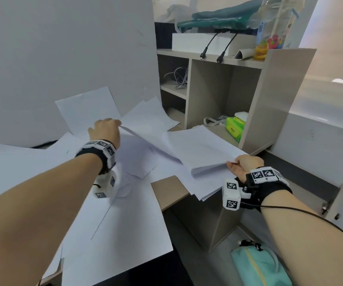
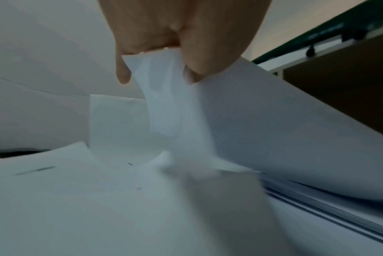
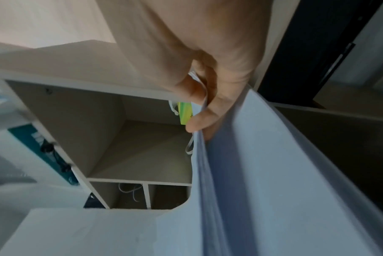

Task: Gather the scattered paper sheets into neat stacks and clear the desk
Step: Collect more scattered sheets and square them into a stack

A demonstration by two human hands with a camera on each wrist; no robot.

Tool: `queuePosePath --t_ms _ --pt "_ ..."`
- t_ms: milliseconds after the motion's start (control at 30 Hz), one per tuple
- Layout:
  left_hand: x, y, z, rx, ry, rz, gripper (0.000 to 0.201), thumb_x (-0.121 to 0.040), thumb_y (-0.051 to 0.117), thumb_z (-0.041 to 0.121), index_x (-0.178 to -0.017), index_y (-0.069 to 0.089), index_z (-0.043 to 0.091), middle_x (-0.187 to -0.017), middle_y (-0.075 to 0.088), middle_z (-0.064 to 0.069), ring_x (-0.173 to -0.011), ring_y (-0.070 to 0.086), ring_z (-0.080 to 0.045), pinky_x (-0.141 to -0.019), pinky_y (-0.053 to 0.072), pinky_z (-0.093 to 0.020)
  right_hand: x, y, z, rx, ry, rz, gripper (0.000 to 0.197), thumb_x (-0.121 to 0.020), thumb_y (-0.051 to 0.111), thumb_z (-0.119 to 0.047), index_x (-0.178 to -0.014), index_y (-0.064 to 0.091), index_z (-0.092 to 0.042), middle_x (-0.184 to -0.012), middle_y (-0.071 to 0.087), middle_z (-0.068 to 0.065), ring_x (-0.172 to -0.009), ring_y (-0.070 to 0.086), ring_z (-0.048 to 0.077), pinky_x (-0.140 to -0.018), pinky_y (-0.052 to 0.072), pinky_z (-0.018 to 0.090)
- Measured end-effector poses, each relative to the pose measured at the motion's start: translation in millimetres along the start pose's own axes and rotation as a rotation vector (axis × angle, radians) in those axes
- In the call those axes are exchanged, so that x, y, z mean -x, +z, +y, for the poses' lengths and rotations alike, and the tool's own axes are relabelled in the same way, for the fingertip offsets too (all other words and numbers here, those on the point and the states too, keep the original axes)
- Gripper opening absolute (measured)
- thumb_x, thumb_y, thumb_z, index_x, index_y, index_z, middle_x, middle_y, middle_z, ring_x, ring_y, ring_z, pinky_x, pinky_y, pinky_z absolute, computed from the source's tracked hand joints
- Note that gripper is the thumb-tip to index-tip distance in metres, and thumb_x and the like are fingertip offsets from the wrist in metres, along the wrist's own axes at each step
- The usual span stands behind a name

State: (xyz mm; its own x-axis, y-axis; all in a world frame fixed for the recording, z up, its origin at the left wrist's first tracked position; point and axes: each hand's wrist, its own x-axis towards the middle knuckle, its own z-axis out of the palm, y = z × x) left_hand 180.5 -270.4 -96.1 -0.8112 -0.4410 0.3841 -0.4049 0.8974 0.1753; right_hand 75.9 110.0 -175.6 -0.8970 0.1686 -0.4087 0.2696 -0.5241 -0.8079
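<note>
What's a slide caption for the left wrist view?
Left hand pinches the corner of a white paper sheet, lifting it above scattered white sheets.

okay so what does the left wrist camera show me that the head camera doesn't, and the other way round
Only the left wrist view shows the pinch itself: the left hand has its thumb and fingers closed on the corner of a loose sheet, which curls below the grip.

Only the head view shows the right hand holding the thick stack, the shelf unit, the green tissue pack and the teal pouch on the floor.

Both show the left hand lifting paper, more scattered sheets beneath it, and the stack's layered edge.
</note>
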Motion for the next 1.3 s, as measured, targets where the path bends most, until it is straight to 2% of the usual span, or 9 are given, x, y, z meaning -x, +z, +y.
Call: queuePosePath --t_ms 133,333,467,667,767,900,1033,1133,1300 --pt "-0.1 -6.8 -30.6 0.023 -0.111 0.017 0.056 -0.09 0.042 -0.009 -0.134 0.063 0.021 -0.133 0.062 -0.015 -0.128 0.049 -0.039 -0.111 0.034 -0.056 28.7 5.5 -2.0 0.621 -0.119 0.08 0.035 -0.103 0.045 -0.033 -0.072 0.04 -0.019 -0.081 0.075 -0.009 -0.109 0.065 0.021 -0.08 0.05 0.022" --pt "-5.2 -15.0 -58.3 0.325 -0.279 0.084 0.051 -0.087 0.041 -0.006 -0.12 0.072 0.019 -0.122 0.066 -0.02 -0.116 0.057 -0.044 -0.1 0.049 -0.052 47.0 6.6 -5.5 0.933 -0.34 0.042 0.045 -0.103 0.04 -0.042 -0.112 0.069 -0.009 -0.111 0.072 0.0 -0.117 0.059 0.02 -0.098 0.047 0.027" --pt "-7.3 -20.2 -78.2 0.384 -0.428 0.099 0.051 -0.088 0.042 0.004 -0.118 0.073 0.031 -0.132 0.06 -0.017 -0.112 0.058 -0.045 -0.101 0.048 -0.054 48.9 12.1 -7.5 0.256 -0.067 -0.049 0.048 -0.1 0.04 0.002 -0.147 0.036 -0.001 -0.113 0.06 0.005 -0.129 0.053 0.031 -0.066 0.055 0.02" --pt "-5.7 -14.1 -103.2 0.561 -0.54 0.068 0.058 -0.087 0.036 0.004 -0.109 0.076 0.04 -0.143 0.054 -0.016 -0.106 0.063 -0.045 -0.099 0.052 -0.052 76.2 15.3 -4.4 1.425 -0.316 0.132 0.05 -0.1 0.037 -0.057 -0.108 0.067 -0.018 -0.111 0.069 -0.002 -0.111 0.063 0.02 -0.089 0.047 0.025" --pt "-6.0 -12.0 -111.9 0.577 -0.489 0.018 0.06 -0.088 0.037 0.003 -0.092 0.076 0.049 -0.145 0.052 -0.013 -0.107 0.062 -0.05 -0.094 0.056 -0.051 68.4 22.0 -7.1 0.965 -0.242 0.229 0.034 -0.094 0.057 -0.026 -0.116 0.062 0.0 -0.112 0.065 0.017 -0.105 0.062 0.034 -0.088 0.048 0.036" --pt "-0.6 -21.5 -116.4 0.415 -0.4 -0.074 0.057 -0.09 0.041 0.014 -0.08 0.07 0.062 -0.149 0.048 -0.007 -0.137 0.04 -0.05 -0.114 0.038 -0.057 89.6 52.4 -7.0 1.353 -0.361 0.471 0.037 -0.082 0.064 -0.016 -0.117 0.055 -0.005 -0.136 0.035 0.021 -0.122 0.036 0.04 -0.103 0.035 0.047" --pt "17.2 -40.0 -110.4 0.167 -0.222 -0.167 0.057 -0.097 0.039 0.003 -0.109 0.071 0.049 -0.164 0.024 -0.013 -0.155 0.003 -0.035 -0.124 -0.002 -0.056 108.4 98.1 6.9 1.42 -0.557 -0.053 0.02 -0.088 0.056 -0.017 -0.098 0.066 -0.003 -0.111 0.064 0.02 -0.106 0.059 0.038 -0.082 0.048 0.036" --pt "30.9 -41.6 -129.4 0.051 -0.219 -0.252 0.064 -0.097 0.035 0.0 -0.116 0.07 0.05 -0.168 0.01 -0.005 -0.154 -0.006 -0.037 -0.118 -0.003 -0.068 131.7 134.8 39.9 1.16 -0.273 -0.452 0.009 -0.091 0.058 -0.004 -0.093 0.066 -0.001 -0.099 0.072 0.021 -0.091 0.071 0.035 -0.084 0.059 0.042" --pt "59.1 -34.1 -172.8 -0.098 -0.303 -0.416 0.056 -0.098 0.039 0.005 -0.107 0.072 0.049 -0.168 0.012 0.0 -0.154 -0.006 -0.038 -0.116 -0.005 -0.071 157.1 176.5 83.0 1.058 0.093 -0.503 0.024 -0.089 0.065 -0.013 -0.104 0.048 -0.004 -0.107 0.055 0.018 -0.086 0.061 0.035 -0.079 0.056 0.046"
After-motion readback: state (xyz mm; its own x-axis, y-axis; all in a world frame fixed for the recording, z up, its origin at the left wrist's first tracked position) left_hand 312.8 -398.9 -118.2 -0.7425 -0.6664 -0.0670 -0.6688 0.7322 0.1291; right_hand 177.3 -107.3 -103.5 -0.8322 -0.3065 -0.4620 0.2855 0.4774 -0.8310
